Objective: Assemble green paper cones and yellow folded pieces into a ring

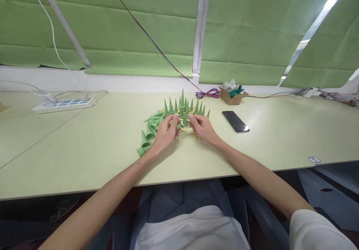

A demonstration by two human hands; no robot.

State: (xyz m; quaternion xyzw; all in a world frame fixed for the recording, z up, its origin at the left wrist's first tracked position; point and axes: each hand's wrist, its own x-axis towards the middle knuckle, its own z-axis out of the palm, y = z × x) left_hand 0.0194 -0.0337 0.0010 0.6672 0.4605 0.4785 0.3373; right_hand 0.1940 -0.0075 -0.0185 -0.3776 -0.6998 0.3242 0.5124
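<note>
Several green plastic cones stand upright in a group at the middle of the table, the tallest cone [183, 99] among them. More green cones [144, 139] lie or lean in a pile to the left, beside my left forearm. My left hand [167, 132] is closed in a pinch at the near side of the group; what it pinches is too small to make out. Opposite it, my right hand [202, 127] pinches too, its fingertips beside a green cone [185, 119] between the hands. Small yellow pieces [182, 129] lie under and around my fingers.
A black phone [235, 121] lies to the right. Behind it stands a small cardboard box [233, 97] holding clear plastic and green material. A red and blue cable [207, 93] is coiled near the wall. At the left is a white power strip [64, 105] with cords.
</note>
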